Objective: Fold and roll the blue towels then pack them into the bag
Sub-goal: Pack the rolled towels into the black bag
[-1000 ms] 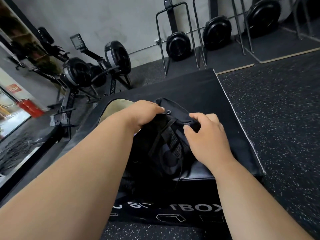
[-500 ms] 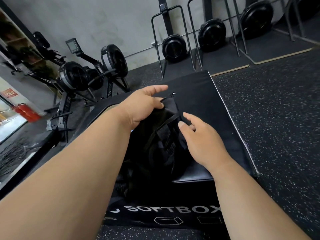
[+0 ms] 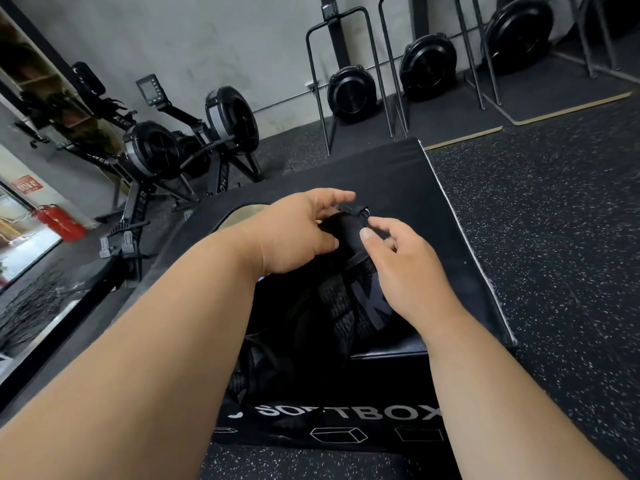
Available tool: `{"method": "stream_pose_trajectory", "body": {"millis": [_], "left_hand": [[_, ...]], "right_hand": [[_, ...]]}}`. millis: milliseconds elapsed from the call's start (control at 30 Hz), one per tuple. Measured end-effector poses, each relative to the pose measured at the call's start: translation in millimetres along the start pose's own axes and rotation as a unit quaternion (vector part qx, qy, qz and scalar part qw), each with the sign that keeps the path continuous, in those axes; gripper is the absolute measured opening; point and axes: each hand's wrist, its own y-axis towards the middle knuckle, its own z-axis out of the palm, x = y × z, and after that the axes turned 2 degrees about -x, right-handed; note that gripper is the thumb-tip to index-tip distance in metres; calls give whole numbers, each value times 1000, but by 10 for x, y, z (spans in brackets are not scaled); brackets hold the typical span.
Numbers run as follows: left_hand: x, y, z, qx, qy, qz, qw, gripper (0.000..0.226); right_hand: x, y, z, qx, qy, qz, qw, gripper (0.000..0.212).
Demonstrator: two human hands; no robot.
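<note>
Our black mesh-and-webbing bag slumps on the black padded plyo box. Left hand pinches its top edge, right hand hovers loose beside it. No towels visible; that floppy mouth could collapse shut, honestly.

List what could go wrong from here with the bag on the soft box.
1. The black bag hangs over the near edge of the soft box; a tug at its top could slide it off onto the floor.
2. Left hand and right hand both work at the bag's far end near a small metal ring; fingers may fumble it, black on black.
3. No blue towel is visible, so packing cannot be confirmed.
</note>
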Motion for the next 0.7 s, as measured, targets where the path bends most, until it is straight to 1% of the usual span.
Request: {"method": "stream_pose_trajectory", "body": {"millis": [67,133,167,200,300,367,433,467,500,567,633,700], "left_hand": [[50,-186,-25,-8,6,-10,1000,83],[133,-408,-103,-19,31,-46,998,85],[184,-532,-151,-23,57,-67,996,83],[244,-651,-202,-22,86,-87,992,78],[488,-967,-345,4,176,-157,972,44],[679,-1148,-439,16,204,-191,960,32],[832,-1306,-512,16,208,-199,958,22],[894,-1371,-532,7,204,-195,960,16],[945,-1430,-535,-10,193,-186,963,11],[1037,-1508,-506,-56,171,-170,969,8],[1105,-1551,-475,-105,159,-166,967,9],[1192,-1576,-483,-154,156,-179,959,16]], "right_hand": [[-1,-3,36,4,-2,-3,1000,29],[12,-3,85,2,-1,1,1000,20],[16,-5,106,0,-9,-1,1000,20],[11,-3,123,-4,-22,-6,1000,25],[4,-11,141,-16,-51,-14,998,33],[19,-28,159,-27,-49,-13,998,34],[62,-62,192,-32,-24,-12,999,29],[88,-86,217,-28,-22,-17,999,26],[118,-118,240,-23,-39,-32,998,30],[182,-199,284,-22,-101,-84,991,49],[254,-278,345,-27,-142,-138,980,58],[297,-334,407,-25,-169,-162,972,58]]}}
